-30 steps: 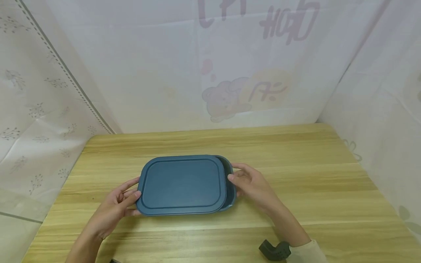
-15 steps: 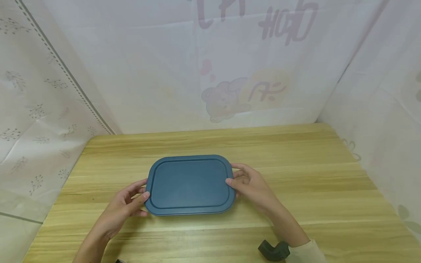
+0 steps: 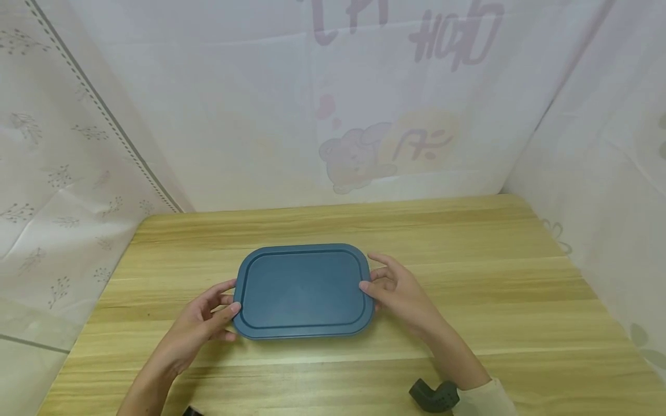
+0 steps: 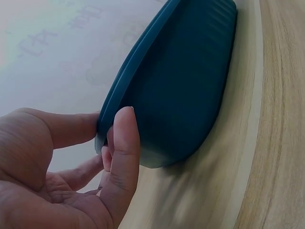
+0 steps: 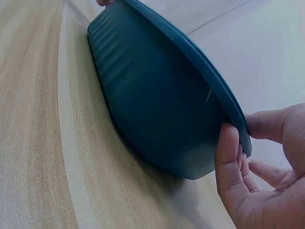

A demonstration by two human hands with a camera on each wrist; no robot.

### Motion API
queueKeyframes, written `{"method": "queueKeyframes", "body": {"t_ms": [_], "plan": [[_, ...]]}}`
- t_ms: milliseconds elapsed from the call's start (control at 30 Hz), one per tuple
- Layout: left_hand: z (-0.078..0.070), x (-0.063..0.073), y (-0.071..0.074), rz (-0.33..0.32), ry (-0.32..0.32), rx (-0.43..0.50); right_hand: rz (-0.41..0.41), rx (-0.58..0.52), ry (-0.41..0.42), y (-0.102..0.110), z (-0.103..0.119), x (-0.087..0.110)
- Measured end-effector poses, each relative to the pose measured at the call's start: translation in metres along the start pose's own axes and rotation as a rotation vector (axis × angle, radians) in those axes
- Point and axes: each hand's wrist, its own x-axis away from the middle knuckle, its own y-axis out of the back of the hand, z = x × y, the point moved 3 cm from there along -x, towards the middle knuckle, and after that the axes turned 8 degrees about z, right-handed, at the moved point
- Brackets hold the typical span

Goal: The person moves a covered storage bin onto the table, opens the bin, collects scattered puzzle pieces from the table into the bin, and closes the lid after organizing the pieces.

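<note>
A dark blue rectangular lid (image 3: 304,292) with rounded corners covers a matching storage box (image 4: 186,90), whose ribbed side shows in both wrist views. The box stands on the wooden table. My left hand (image 3: 200,320) grips the left end, thumb on top of the lid and fingers under the rim. At the opposite end my right hand (image 3: 398,294) pinches the rim the same way, its thumb on the lid's edge. In the right wrist view the lid edge lies along the box rim (image 5: 209,76). The inside of the box is hidden under the lid.
The wood-grain table (image 3: 494,277) carries the box near its middle. A pale printed curtain (image 3: 234,115) hangs behind the table and along both sides. A dark curved wrist mount (image 3: 434,396) sits beside the right sleeve.
The lid has slid right, from leaving the box's right end uncovered to lying over it. My left hand moved right with it; the right thumb came onto the lid's edge.
</note>
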Motion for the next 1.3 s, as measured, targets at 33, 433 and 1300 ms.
{"method": "queueKeyframes", "body": {"t_ms": [33, 433, 1300], "plan": [[0.0, 0.0, 0.0, -0.003, -0.001, 0.0, 0.0, 0.0, 0.002, 0.0, 0.0, 0.0], [-0.023, 0.003, -0.01, -0.216, -0.278, -0.63, -0.248, 0.657, 0.274, -0.024, 0.022, 0.003], [-0.024, -0.045, -0.069, -0.285, -0.269, -1.238, -0.106, 1.17, 0.335, -0.071, 0.023, -0.018]]}}
